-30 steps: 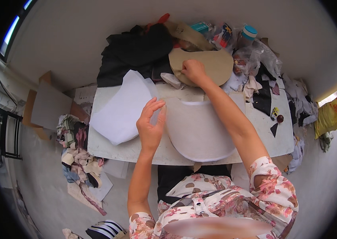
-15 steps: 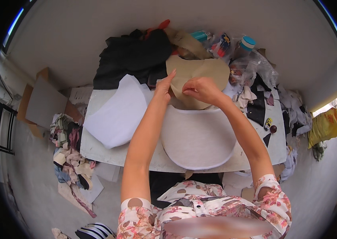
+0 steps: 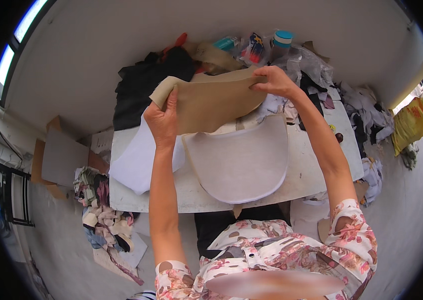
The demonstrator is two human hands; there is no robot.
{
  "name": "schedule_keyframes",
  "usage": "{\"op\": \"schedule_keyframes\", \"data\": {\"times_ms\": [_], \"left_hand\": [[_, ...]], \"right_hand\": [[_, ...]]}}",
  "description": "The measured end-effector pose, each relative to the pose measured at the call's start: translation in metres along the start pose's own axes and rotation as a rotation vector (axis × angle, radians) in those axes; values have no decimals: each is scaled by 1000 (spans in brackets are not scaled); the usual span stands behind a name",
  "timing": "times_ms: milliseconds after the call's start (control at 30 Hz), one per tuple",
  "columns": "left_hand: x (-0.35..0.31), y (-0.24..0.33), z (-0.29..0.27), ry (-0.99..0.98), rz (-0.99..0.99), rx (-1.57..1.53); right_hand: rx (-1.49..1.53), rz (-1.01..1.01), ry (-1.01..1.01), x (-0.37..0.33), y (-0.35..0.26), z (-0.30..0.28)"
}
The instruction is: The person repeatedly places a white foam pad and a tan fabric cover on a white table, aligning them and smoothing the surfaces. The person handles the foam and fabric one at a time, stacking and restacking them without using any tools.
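A tan fabric piece (image 3: pixel 216 102) is stretched between my two hands above the far part of the table. My left hand (image 3: pixel 163 117) pinches its left corner, where the edge folds over with the thumb on top. My right hand (image 3: pixel 275 81) grips the upper right edge between thumb and fingers. Below it, nearer to me, lies a pale rounded fabric panel (image 3: pixel 239 160) with a white curved rim. A white sheet piece (image 3: pixel 139 160) rests to the left, partly behind my left forearm. More tan fabric shows just behind the held piece.
Black fabric (image 3: pixel 144 95) is heaped at the back left. Along the back stand a blue-lidded jar (image 3: pixel 282 40) and crumpled clear plastic (image 3: pixel 311 62). Scraps pile up beside the white table (image 3: pixel 301 182) on both sides. A yellow bag (image 3: pixel 416 122) is at far right, a cardboard box (image 3: pixel 66 150) at left.
Both hands have moved apart and lifted the tan fabric piece off the far side, spreading it between them. The view has shifted a little.
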State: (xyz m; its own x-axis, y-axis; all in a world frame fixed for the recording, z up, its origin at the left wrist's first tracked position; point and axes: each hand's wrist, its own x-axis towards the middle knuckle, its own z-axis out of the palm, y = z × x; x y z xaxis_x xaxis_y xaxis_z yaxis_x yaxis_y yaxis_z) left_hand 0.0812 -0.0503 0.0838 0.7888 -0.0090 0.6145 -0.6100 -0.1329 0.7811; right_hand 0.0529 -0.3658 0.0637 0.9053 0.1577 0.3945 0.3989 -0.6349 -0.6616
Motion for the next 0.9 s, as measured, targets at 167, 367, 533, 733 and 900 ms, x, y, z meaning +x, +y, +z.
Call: {"op": "schedule_keyframes", "data": {"times_ms": [167, 367, 533, 733, 900], "left_hand": [[-7, 6, -21, 72, -54, -99], [-24, 24, -35, 5, -208, -284], [-51, 37, -52, -109, -371, -520], [-86, 31, -69, -186, -570, -662], [-100, 8, -64, -217, -658, -670]], "right_hand": [[525, 222, 244, -36, -28, -16], [655, 165, 489, -69, -77, -14], [697, 265, 451, -111, -94, -14], [728, 374, 406, -150, -110, -5], [722, 436, 354, -161, -89, 7]]}}
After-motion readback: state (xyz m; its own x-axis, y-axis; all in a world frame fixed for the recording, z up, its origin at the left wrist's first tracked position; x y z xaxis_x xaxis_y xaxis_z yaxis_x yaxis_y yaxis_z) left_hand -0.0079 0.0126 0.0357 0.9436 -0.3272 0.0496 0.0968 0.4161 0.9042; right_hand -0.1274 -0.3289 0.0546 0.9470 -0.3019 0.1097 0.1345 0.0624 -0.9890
